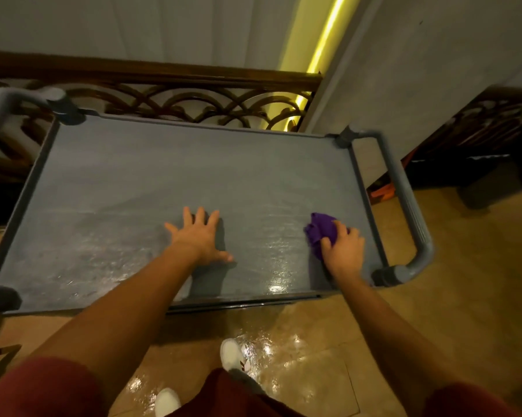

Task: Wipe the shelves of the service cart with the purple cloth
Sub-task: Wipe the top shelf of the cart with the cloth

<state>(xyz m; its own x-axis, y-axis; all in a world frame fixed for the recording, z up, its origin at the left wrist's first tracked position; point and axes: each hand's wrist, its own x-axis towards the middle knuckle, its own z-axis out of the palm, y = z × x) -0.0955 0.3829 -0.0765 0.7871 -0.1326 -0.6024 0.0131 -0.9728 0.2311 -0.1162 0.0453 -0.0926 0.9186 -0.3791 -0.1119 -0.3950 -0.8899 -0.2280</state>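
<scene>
Head view, item by item.

Cart [37, 164]: grey, seen from above; its top shelf [169, 176] fills the middle of the frame, raised rim all round, tube handles at the left and right edges. Lower shelves are hidden under the top one.

Cloth [321, 228]: purple, bunched into a wad, lying on the top shelf at right of centre, near the right rim.

My right hand [342, 246]: grip clenched round the cloth, fingers curled over the near side of the wad and pressing it onto the shelf.

My left hand [198, 234]: grip released, palm down and fingers spread flat on the shelf at centre, holding nothing, bracing the cart.

Shelf condition: the near half shows wet, glossy streaks; the far half toward the upper frame looks dull and dry. I judge the top shelf partly wiped, far strip and corners still to do.

Method for the stroke in hand: keep my left palm planted so the cart does not roll on the glossy floor [434, 311]. Flatten the wad somewhat for more contact. Draw long overlapping passes from the right rim toward the left, working away from me row by row. Run a fold along the rim and into the corner posts. Shift the bracing hand onto wiped area before the cloth reaches it.

Risk: leaning far forward could push the cart into the railing [175, 100] at upper centre.
</scene>
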